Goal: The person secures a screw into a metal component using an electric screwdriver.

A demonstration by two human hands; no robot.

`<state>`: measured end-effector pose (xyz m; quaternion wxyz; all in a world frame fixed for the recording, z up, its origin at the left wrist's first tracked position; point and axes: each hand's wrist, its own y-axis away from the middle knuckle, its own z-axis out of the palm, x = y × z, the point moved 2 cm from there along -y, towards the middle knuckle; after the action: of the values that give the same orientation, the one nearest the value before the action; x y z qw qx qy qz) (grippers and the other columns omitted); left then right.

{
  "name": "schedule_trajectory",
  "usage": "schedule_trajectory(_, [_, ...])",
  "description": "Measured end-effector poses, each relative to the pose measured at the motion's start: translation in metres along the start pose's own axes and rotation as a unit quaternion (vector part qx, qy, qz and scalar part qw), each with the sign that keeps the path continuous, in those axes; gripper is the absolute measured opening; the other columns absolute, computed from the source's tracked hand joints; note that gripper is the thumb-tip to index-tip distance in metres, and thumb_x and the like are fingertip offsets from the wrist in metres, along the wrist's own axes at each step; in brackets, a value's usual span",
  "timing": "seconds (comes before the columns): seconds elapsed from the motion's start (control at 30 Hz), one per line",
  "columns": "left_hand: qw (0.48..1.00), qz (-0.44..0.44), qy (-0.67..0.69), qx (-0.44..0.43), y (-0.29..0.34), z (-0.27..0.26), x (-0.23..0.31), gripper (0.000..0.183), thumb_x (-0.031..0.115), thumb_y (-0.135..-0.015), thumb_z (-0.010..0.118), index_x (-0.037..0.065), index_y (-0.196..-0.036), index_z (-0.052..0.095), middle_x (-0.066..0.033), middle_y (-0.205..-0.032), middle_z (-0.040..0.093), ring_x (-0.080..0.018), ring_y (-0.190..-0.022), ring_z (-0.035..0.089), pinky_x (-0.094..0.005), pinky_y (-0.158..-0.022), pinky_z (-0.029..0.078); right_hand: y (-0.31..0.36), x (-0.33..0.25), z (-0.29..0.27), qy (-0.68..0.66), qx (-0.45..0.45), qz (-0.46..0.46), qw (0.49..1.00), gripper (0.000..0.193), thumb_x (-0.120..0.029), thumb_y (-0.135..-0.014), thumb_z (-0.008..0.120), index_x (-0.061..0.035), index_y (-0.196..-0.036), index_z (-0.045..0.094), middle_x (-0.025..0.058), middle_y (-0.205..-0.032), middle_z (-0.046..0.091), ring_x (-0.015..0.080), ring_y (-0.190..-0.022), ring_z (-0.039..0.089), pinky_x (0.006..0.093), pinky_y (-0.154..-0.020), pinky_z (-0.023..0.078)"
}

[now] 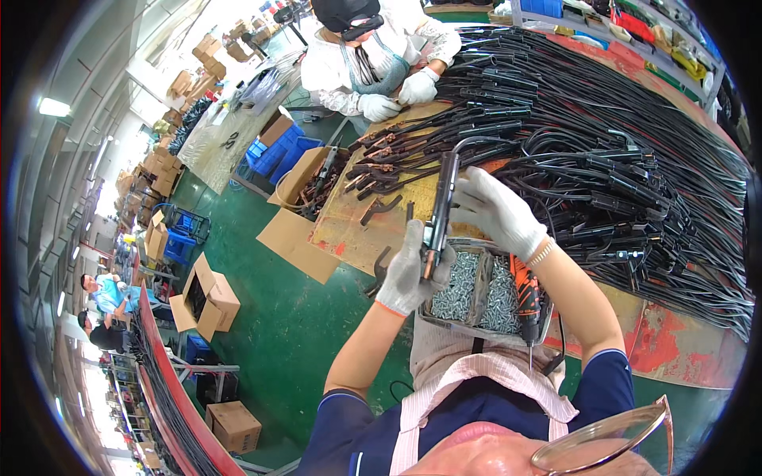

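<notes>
Spreading through a large, bright workshop is a green floor (278,333), bent at the edges by the fisheye view. Across it stands one long work table (675,345), its yellow and red surface worn and patchy. Black cables (619,103) cover most of the table in a thick heap, too many to count.

One co-worker (373,75) with two white-gloved hands works at the far side; two more people (109,297) show in the distance at left. One open carton (298,178) sits against the table's left end, and two cartons, one open (208,297) and one closed (234,428), are on the floor.

At the near edge is one tray (476,327) with two compartments, both full of small silver screws (452,295). One orange-and-black power screwdriver (526,293) lies along its right side.

Above the tray is one black tubular handle (446,186), tilted. The gloved left hand (405,274) grips its lower, copper-coloured end. The gloved right hand (500,213) is half-curled beside the shaft; whether it touches, I cannot tell.
</notes>
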<state>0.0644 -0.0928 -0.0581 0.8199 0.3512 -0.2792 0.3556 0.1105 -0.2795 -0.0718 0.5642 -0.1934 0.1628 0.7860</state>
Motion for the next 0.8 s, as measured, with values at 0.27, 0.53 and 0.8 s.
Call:
schedule_trajectory(0.27, [0.88,0.184,-0.437,0.042,0.01,-0.016,-0.013,0.057,0.055,-0.101,0.037,0.005,-0.12,0.058,-0.0048,-0.09,0.064,-0.0125,-0.079,0.06,-0.0274,-0.07,0.05,-0.023,0.018,0.045,-0.011,0.126,-0.046,0.991,0.018,-0.025,-0.095,0.06,-0.0117,-0.089,0.05,-0.0014,-0.075,0.049,0.0089,-0.059,0.05,0.024,-0.05,0.045])
schedule_trajectory(0.53, [0.803,0.372,-0.454,0.102,0.009,0.023,0.009,0.044,0.015,-0.1,0.05,-0.008,-0.136,0.04,-0.0147,-0.119,0.056,-0.0173,-0.109,0.053,-0.0276,-0.093,0.044,-0.024,0.006,0.048,0.053,0.104,-0.083,0.99,0.017,-0.025,-0.099,0.055,-0.0088,-0.095,0.054,-0.0038,-0.07,0.046,0.0063,-0.055,0.044,0.02,-0.048,0.039])
schedule_trajectory(0.8, [0.679,0.517,-0.503,0.138,-0.006,0.024,0.011,0.042,0.005,-0.096,0.054,0.0,-0.136,0.046,-0.0146,-0.12,0.063,-0.0196,-0.096,0.065,-0.0281,-0.081,0.051,-0.025,0.012,0.046,-0.023,0.123,-0.121,0.985,0.017,-0.024,-0.098,0.056,-0.0064,-0.097,0.054,-0.0027,-0.073,0.049,0.0055,-0.057,0.044,0.0195,-0.048,0.04])
